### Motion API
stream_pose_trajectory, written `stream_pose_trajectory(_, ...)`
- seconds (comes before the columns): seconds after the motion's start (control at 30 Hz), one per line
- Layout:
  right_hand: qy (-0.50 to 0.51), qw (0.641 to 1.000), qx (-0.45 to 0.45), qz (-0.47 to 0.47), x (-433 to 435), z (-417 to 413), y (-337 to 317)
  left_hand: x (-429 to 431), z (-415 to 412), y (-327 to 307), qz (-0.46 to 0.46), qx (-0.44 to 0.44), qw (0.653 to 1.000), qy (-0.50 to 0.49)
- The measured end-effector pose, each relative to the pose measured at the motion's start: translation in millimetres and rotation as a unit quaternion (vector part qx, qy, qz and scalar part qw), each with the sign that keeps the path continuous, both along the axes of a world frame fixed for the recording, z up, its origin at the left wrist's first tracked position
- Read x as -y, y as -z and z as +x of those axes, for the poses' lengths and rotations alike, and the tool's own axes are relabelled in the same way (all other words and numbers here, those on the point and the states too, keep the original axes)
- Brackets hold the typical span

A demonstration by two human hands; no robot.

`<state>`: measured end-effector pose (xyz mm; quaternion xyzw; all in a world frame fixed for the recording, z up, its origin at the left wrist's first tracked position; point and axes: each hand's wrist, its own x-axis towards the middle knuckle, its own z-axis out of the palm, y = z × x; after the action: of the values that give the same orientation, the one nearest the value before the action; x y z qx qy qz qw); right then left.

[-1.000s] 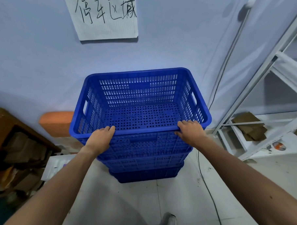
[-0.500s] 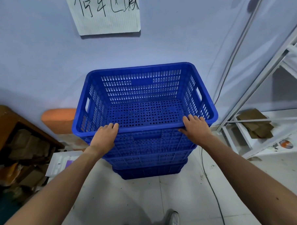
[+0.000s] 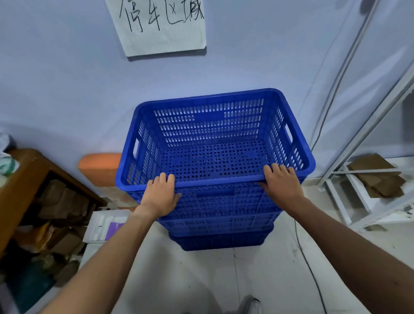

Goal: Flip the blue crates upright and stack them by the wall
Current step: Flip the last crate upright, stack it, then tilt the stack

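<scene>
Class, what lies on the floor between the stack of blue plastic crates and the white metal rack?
In the head view, a thin black cable trails over the white floor between blue crate stack and rack.

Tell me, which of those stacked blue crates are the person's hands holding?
The top crate, the only one whose open inside shows. The left hand and right hand curl over its near rim; the crates beneath show only their front walls.
</scene>
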<state>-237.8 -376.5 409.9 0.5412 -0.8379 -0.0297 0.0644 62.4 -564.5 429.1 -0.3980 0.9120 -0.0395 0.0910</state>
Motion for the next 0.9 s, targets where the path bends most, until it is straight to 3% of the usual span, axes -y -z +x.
stream_pose_trajectory(0.17,-0.011,1.000,0.011,-0.004,-1,-2,-3,-3,-6,-8,0.057,-0.019,0.996,-0.060)
stream_pose_trajectory(0.33,-0.020,1.000,0.020,-0.010,-3,-3,-1,-12,-9,0,0.025,-0.040,0.995,-0.085)
stream_pose_trajectory(0.9,-0.006,0.999,0.038,-0.007,-6,7,1,-13,-6,-2,0.049,0.002,0.992,-0.117)
